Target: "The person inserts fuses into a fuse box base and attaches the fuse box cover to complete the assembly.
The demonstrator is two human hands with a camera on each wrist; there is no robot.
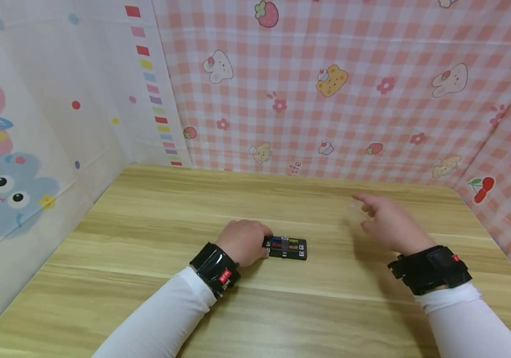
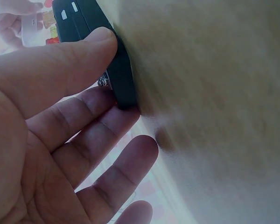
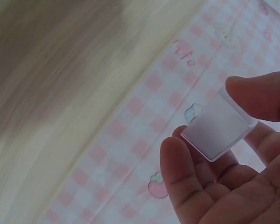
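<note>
Lying on the wooden table is a small black fuse block [image 1: 300, 251] with coloured blade fuses and metal terminals at its ends. My left hand [image 1: 245, 242] grips its left end; in the left wrist view the thumb presses on one side [image 2: 119, 77] of the block while fingertips hold the opposite side. Off to the right and above the tabletop, my right hand [image 1: 391, 221] pinches a clear plastic cover [image 3: 217, 128] between thumb and fingers. The cover is box-shaped and hard to see against the wood in the head view.
The wood-grain table [image 1: 148, 214] meets a pink checked cloth [image 1: 300, 99] hanging at its back and right. A white cloth [image 1: 98, 99] with cartoon prints hangs along the left. Both wrists wear black straps [image 1: 215, 268].
</note>
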